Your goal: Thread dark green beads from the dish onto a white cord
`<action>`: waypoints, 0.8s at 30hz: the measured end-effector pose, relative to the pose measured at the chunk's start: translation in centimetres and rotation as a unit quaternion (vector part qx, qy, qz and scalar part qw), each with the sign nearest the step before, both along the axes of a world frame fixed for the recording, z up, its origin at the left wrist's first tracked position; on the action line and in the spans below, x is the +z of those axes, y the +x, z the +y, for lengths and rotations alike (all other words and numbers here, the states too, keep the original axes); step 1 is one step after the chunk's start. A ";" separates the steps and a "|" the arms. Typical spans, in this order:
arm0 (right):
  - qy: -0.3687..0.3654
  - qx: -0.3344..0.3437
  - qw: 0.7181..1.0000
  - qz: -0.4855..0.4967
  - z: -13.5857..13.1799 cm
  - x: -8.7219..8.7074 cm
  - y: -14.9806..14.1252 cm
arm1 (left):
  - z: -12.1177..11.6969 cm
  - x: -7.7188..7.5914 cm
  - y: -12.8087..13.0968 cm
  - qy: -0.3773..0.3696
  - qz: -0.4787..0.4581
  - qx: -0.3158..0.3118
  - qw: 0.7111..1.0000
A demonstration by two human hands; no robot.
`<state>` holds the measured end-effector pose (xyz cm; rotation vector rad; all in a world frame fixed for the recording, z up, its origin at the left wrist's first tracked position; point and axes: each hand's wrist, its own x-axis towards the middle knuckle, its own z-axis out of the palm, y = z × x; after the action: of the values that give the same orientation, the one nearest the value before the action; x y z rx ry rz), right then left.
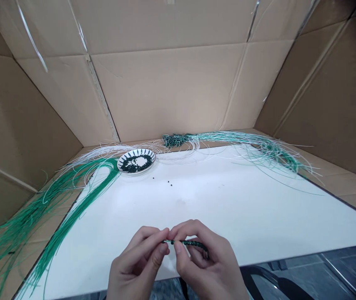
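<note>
At far left, a bundle of green wires point(34, 208) lay across the white surface point(228, 200). Next stood a patterned plate point(151, 155) of dark beads, with a few loose beads point(168, 181) just in front. The left hand point(137, 262) and right hand point(206, 262) were nearly closed, each pinching a beaded green wire strand point(189, 243) between thumb and fingers, over the surface, unobstructed. At right, a green-and-white wire bundle point(268, 146) lay before the cardboard wall point(315, 83).
</note>
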<state>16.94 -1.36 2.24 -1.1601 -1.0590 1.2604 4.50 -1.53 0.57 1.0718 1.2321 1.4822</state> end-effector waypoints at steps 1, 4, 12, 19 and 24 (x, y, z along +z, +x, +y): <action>0.002 0.000 1.000 -0.005 0.0 0.0 0.0 | 0.0 -0.1 0.0 0.003 0.010 0.001 1.000; 0.010 0.002 1.000 -0.015 0.0 -0.2 0.1 | 0.0 -0.1 -0.2 0.001 0.025 -0.006 1.000; 0.036 0.029 0.999 -0.017 0.1 -1.2 0.7 | 0.0 0.3 -0.2 -0.007 0.020 -0.038 0.999; -0.009 0.064 0.993 0.099 0.3 -0.6 0.7 | 0.5 0.6 0.5 -0.086 -0.129 -0.051 0.987; 0.009 0.064 0.990 0.125 0.3 -1.3 0.4 | 0.4 0.7 1.1 -0.153 -0.236 -0.041 0.959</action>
<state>17.36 -1.02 0.91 -0.9031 -0.9660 1.4513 5.58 -1.17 1.32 0.5141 1.0155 1.3274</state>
